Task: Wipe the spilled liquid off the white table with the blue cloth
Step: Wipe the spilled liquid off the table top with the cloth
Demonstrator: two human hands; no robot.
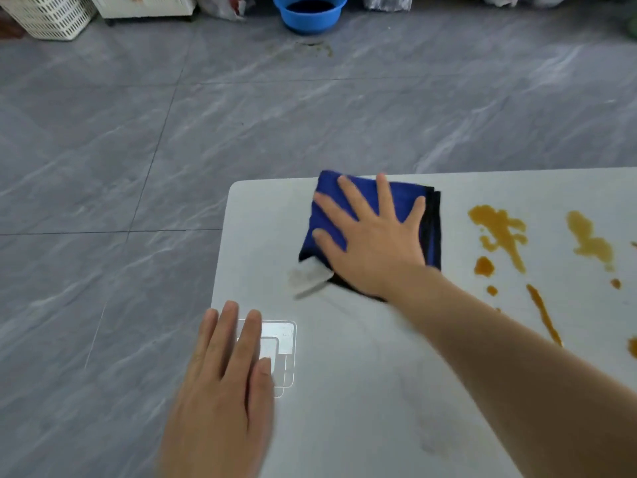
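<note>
The right hand (374,243) lies flat on the blue cloth (329,215), with its fingers spread wide and straight. It presses the cloth down on the white desk (362,357). The cloth is folded and sits near the far left corner of the desk. A small white tag (308,276) sticks out from the near side of the cloth.

The spill (499,232) is brown and orange. It lies in blots and streaks on the desk, to the right of the cloth. The cloth is near the spill but does not touch it.

The left hand (224,384) rests flat on the near left edge of the desk. Its fingers are straight and close together, and it holds nothing. Its fingertips lie over some shiny square marks (284,343) on the desk.

Past the desk is a grey floor (138,150). Far off on the floor stands a blue bowl (310,13) with dark liquid in it. A white basket (48,15) stands in the far left corner.
</note>
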